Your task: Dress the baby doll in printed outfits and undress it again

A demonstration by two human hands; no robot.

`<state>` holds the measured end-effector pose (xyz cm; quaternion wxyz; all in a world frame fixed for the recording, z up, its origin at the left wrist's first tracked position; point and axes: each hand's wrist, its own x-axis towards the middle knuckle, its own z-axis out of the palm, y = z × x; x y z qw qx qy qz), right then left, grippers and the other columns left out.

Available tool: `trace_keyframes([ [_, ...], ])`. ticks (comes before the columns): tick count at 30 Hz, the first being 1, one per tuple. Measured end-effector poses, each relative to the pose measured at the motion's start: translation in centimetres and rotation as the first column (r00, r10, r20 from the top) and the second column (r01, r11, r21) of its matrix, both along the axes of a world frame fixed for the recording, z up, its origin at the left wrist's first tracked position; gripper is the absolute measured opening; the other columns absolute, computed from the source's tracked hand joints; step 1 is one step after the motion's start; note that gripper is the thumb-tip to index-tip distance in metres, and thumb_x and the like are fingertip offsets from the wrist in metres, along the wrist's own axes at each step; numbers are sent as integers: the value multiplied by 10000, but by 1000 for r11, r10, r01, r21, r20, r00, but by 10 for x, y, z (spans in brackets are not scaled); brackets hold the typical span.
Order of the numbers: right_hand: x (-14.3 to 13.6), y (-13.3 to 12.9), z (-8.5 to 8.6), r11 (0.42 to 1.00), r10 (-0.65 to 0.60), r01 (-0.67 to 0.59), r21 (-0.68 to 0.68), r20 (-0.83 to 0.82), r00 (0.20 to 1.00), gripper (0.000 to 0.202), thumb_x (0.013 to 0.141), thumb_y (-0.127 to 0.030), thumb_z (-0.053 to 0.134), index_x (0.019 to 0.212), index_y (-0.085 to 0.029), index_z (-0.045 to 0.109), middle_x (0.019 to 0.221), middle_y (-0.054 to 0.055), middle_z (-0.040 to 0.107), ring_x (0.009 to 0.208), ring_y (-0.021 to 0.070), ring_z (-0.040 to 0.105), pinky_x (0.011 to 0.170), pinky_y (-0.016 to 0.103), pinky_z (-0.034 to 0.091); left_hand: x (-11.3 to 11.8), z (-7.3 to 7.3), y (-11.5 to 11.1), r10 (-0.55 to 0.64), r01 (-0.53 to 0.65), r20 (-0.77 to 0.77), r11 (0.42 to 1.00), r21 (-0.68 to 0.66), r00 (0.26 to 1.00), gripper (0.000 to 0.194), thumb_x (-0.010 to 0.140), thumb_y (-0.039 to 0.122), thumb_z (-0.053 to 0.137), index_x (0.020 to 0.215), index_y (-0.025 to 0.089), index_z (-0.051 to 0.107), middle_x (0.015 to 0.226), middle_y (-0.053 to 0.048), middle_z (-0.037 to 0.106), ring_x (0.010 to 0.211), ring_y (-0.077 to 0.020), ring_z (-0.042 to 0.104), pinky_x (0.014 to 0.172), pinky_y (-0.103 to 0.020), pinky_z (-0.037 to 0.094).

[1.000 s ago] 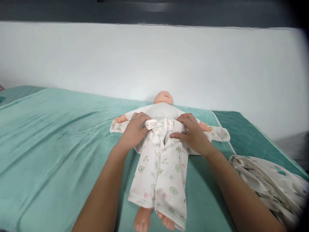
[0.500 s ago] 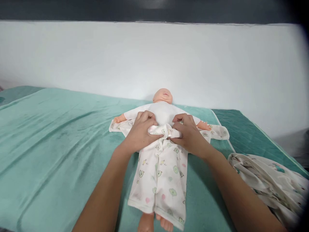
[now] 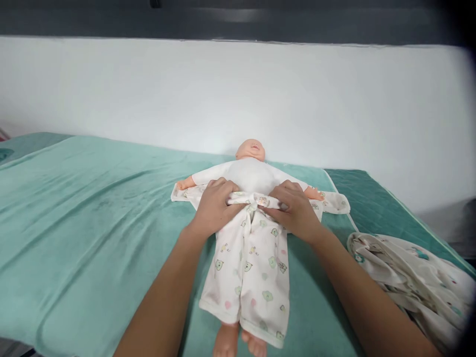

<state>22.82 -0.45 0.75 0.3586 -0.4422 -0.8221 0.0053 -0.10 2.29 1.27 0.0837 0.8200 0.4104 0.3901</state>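
Observation:
A baby doll [image 3: 250,173] lies on its back, head away from me, arms spread out. White printed baby pants [image 3: 245,267] cover its legs, and its bare feet stick out below the cuffs. My left hand [image 3: 217,206] grips the waistband on one side, thumb across the front and fingers curled at the upper edge. On the other side my right hand [image 3: 293,210] pinches the same waistband. Between the hands the band is bunched in the middle. A printed baby top [image 3: 336,202] lies spread under the doll, its sleeves beneath the doll's hands.
A teal cloth [image 3: 92,223] with creases covers the bed. At the right lies a crumpled printed cloth [image 3: 416,277]. A darker green quilted cover [image 3: 375,203] shows at the far right, and a white wall [image 3: 238,89] rises behind the doll.
The waistband is pulled straighter between my hands, and its middle bunch is flatter. My fingers have moved from raised pinches to lower, closer grips on the band. The view has shifted slightly.

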Motion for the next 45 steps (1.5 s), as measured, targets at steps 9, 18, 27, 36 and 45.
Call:
trace_keyframes([
  [9, 0, 1, -7, 1000, 4, -5, 9, 65, 998, 189, 812, -129, 575, 779, -228, 417, 821, -9, 532, 717, 168, 478, 704, 334, 332, -5, -19, -19, 83, -93, 107, 992, 86, 991, 167, 768, 257, 679, 730, 220, 521, 718, 17, 571, 751, -176, 496, 758, -334, 396],
  [18, 0, -7, -18, 972, -168, 152, 177, 74, 983, 271, 717, -27, 515, 904, -224, 515, 928, 53, 578, 856, 234, 521, 757, 352, 384, -15, -18, -44, 92, -45, 184, 968, -245, 979, 89, 767, 211, 631, 854, 215, 613, 867, 4, 625, 876, -189, 534, 829, -330, 408],
  [27, 15, -13, -13, 998, -44, 40, 58, 63, 997, 232, 726, -78, 558, 901, -228, 539, 819, 12, 585, 822, 219, 536, 824, 374, 382, -45, -19, -57, -161, 218, 160, 865, -452, 974, 465, 858, 192, 561, 1310, 289, 505, 1267, -52, 517, 1126, -208, 520, 972, -331, 441],
  [36, 16, -20, -16, 987, -109, 93, 128, 119, 987, 179, 749, -121, 580, 894, -222, 546, 765, 11, 577, 762, 221, 535, 780, 367, 381, -34, -33, -48, -8, 38, 97, 952, -304, 995, 357, 792, 177, 618, 1137, 257, 583, 1109, -36, 563, 1050, -210, 535, 903, -336, 459],
  [45, 2, -29, -25, 912, -203, 181, 368, 20, 979, 294, 731, -15, 549, 934, -227, 548, 757, 1, 639, 716, 203, 563, 735, 344, 377, -21, -40, -47, 155, -154, 5, 982, -106, 988, 280, 738, 140, 602, 1005, 224, 582, 964, -23, 625, 934, -217, 565, 862, -355, 437],
])
